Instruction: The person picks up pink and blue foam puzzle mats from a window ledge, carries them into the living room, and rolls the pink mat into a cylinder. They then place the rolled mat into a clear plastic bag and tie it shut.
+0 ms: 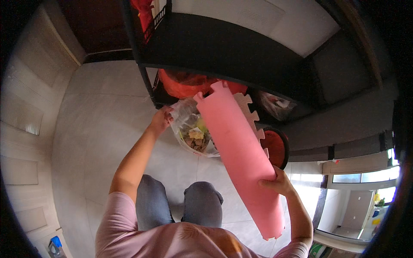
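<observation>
Right under the camera there's the pink shirt [185, 241], grey-clad knees [204, 202] just beyond it, and over to the right the big one — a pink foam roll [236, 146], slanting across between the two hands! Its long axis runs from the notched far end, ahead and just right of the left hand [162, 118], down to the near end below the right hand [278, 182]. The right hand is the nearer, clasping the lower half: thumb on top, fingers hidden beneath. The left stands clear of the roll, pinching the edge of a clear plastic bag [183, 115], scraps [196, 138] inside, which sits between that hand and the roll. Beyond both hands, the black shelf [215, 43]; ahead of the right, a round red container [275, 148]. Writing? Faint print on the pale panel [258, 13] behind the shelf — not legible — and small red marks low on the bag, unreadable too.
</observation>
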Motion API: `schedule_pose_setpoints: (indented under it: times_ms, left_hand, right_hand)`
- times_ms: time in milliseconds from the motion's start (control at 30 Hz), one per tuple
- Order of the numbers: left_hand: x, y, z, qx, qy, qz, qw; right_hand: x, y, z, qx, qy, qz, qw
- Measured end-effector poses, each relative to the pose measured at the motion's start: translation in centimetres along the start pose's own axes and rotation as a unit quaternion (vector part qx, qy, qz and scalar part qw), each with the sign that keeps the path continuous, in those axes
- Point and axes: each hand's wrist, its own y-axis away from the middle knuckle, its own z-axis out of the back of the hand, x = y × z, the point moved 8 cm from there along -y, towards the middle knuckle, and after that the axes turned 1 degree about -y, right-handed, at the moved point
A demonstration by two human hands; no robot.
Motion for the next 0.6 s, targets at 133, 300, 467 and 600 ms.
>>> schedule_pose_setpoints:
  times_ms: [133, 300, 467, 600]
  left_hand:
    - [-0.3, 1.1, -1.1, 0.031, -0.044, 0.054, 0.997]
    - [-0.4, 1.5, -4.2, 0.042, -0.146, 0.042, 0.988]
    - [-1.8, 0.9, -3.2, 0.006, -0.224, 0.116, 0.968]
    - [-3.4, 3.9, -8.8, 0.069, -0.188, 0.032, 0.979]
  right_hand:
    - [-0.6, -0.2, 1.5, -0.012, -0.005, 0.0, 1.0]
    - [-1.3, 1.1, 2.4, -0.041, -0.056, 0.034, 0.997]
    - [-3.1, 3.0, 2.9, -0.039, -0.119, 0.013, 0.992]
    - [-4.2, 4.8, 3.7, -0.065, -0.115, 0.023, 0.991]
